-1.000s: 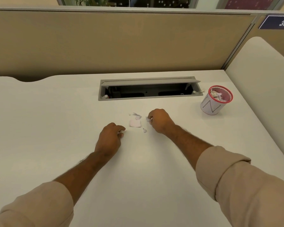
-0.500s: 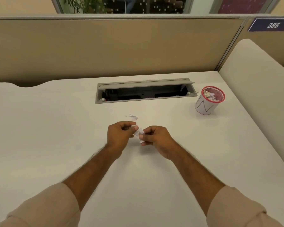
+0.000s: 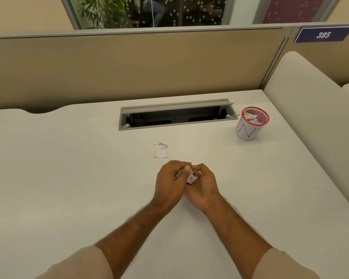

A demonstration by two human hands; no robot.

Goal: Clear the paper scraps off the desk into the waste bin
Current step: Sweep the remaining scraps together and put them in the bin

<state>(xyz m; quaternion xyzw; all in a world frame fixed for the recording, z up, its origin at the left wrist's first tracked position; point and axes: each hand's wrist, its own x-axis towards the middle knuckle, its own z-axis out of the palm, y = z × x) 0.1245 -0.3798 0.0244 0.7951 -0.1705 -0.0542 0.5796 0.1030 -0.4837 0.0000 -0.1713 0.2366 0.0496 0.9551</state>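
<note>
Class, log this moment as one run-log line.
left hand: holds crumpled white paper scraps | right hand: holds same | one torn white paper scrap: on desk | red-rimmed mesh waste bin: upright, holds paper

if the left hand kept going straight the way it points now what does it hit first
Likely the right hand, which touches it around the crumpled white paper scraps that the left hand grips. Beyond, roughly toward the red-rimmed mesh waste bin; depth unclear.

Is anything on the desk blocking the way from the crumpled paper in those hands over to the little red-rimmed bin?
Nothing visible does. The crumpled scraps sit between the left hand and right hand, and only bare desk lies between them and the waste bin.
</note>
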